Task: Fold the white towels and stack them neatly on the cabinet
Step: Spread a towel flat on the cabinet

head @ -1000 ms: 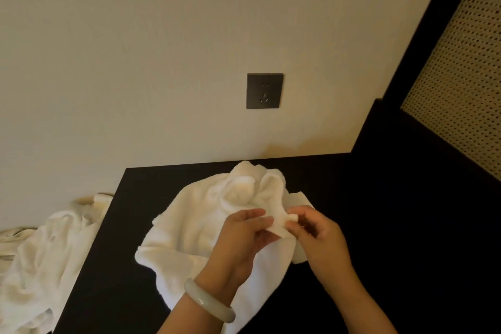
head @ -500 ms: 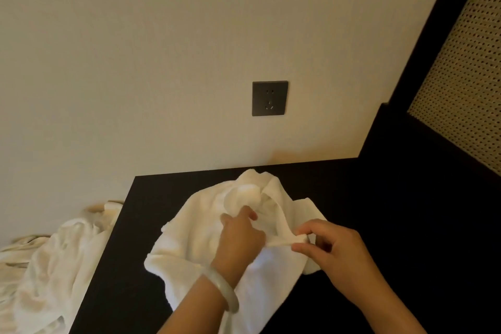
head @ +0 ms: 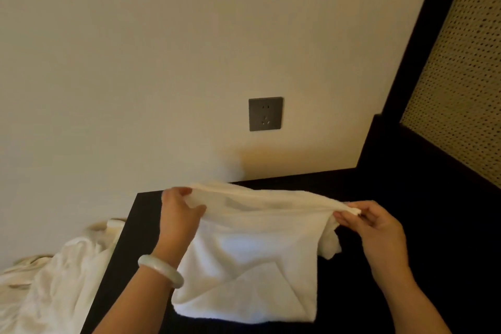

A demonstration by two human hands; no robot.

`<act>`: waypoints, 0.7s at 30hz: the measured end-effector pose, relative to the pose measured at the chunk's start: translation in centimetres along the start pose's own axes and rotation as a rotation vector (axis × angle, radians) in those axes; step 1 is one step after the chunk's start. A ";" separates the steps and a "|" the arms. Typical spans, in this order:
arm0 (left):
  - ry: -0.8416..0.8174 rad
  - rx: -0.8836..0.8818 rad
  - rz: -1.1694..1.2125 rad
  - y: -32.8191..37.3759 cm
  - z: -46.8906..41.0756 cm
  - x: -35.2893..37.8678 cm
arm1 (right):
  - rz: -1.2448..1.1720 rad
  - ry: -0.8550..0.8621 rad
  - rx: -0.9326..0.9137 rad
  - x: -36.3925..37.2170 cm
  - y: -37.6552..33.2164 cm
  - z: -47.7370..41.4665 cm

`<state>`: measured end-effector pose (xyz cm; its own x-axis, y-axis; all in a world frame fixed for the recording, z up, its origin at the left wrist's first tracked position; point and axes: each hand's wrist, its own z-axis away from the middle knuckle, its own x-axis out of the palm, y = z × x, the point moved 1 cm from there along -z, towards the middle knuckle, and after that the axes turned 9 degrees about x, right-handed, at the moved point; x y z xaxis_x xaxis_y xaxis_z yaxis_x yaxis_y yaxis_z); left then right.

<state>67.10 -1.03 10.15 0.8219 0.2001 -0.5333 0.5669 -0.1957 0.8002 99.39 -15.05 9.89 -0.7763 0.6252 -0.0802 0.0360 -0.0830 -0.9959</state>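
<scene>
our left hand (head: 179, 214) at 9 o'clock, right hand (head: 379, 228) at 3, each pinching the white towel (head: 252, 247) by its top edge — both lifted, towel stretched between, lower half on the black cabinet (head: 138, 238)

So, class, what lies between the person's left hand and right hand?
In the head view, the white towel: left hand and right hand each hold an end of its stretched top edge.

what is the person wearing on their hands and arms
Both forearms are bare, with no sleeves in view, and neither the left hand nor the right hand has a glove. The left wrist carries a smooth, pale, rounded bangle; the right wrist wears nothing.
</scene>
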 end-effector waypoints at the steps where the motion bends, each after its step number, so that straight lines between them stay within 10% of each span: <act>1: 0.019 -0.082 0.018 -1.1 0.7 -0.2 | 0.021 -0.017 0.025 0.5 0.5 -0.4; 5: -0.010 -0.212 -0.008 -4.2 2.9 -1.2 | 0.129 0.018 0.099 1.8 2.8 -1.5; 12: -0.099 0.076 -0.297 0.4 -1.5 -7.1 | 0.140 0.012 0.037 2.0 -3.2 -4.5; 21: 0.115 0.081 0.455 17.4 -13.2 -20.1 | -0.168 -0.274 -0.258 4.8 -23.3 -7.3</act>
<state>59.66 4.26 38.40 0.9789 0.1803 -0.0960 0.1567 -0.3616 0.9191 99.39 -4.42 32.41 -0.9225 0.3806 0.0638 0.0243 0.2222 -0.9747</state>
